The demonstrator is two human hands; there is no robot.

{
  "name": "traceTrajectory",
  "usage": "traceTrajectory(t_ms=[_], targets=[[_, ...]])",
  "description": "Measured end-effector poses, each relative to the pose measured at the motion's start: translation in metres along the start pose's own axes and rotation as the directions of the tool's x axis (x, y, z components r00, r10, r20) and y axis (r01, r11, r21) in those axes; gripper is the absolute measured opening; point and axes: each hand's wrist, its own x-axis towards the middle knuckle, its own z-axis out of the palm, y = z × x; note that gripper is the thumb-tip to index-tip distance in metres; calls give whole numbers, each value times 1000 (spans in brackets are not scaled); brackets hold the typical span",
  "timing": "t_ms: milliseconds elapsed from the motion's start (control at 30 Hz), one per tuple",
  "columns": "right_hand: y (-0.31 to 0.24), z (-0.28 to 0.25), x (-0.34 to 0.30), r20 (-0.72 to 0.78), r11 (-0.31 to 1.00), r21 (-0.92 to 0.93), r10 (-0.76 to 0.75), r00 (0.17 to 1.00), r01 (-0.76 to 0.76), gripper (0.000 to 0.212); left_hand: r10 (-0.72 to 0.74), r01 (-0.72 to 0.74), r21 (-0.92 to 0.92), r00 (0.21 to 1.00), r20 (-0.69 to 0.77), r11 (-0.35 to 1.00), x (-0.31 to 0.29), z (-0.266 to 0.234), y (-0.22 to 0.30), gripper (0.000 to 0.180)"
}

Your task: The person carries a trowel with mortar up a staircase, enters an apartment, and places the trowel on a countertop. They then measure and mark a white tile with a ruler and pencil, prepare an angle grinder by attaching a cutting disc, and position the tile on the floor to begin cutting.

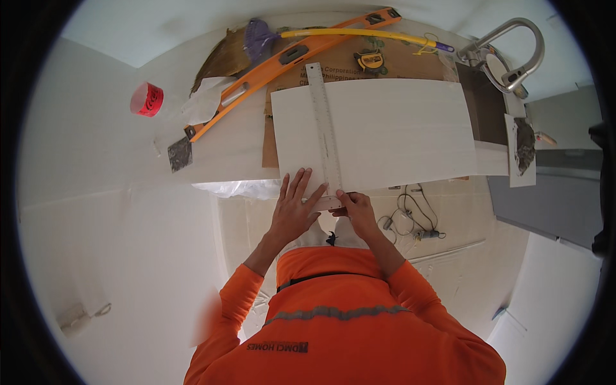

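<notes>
A large white tile (391,131) lies on a piece of cardboard (410,61) on the white countertop (224,151). A long metal square ruler (324,125) lies across the tile's left part, running from its far edge to the near edge. My left hand (294,208) rests flat with spread fingers on the tile's near edge, just left of the ruler's near end. My right hand (355,210) is closed at the ruler's near end, apparently pinching something small against the tile; what it holds is hidden.
An orange spirit level (289,61), a yellow-handled tool (359,35), a tape measure (371,61), a putty knife (180,153) and a red tape roll (147,99) lie on the counter. A chrome tap (513,54) stands at the right. Cables (410,221) lie on the floor.
</notes>
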Motion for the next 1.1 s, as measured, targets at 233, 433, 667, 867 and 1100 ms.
traceTrajectory(t_ms=[233,433,667,867,1100], targets=[[4,44,22,-234,998,-57,19,972,-33,68,269,-258,-121,959,86,959,33,-15,-69,84],[20,18,30,-243,1000,11,-16,970,19,68,219,-209,-75,958,185,975,44,-3,-62,87],[43,32,-31,14,995,104,-3,1000,2,73,141,-143,44,989,45,989,-18,-44,-22,72],[40,6,-26,-87,995,25,-92,992,94,73,208,-208,-27,978,1,978,13,-4,-24,66],[74,-135,-107,-158,956,-16,-293,943,294,74,483,-466,128,853,-197,876,33,58,71,48]])
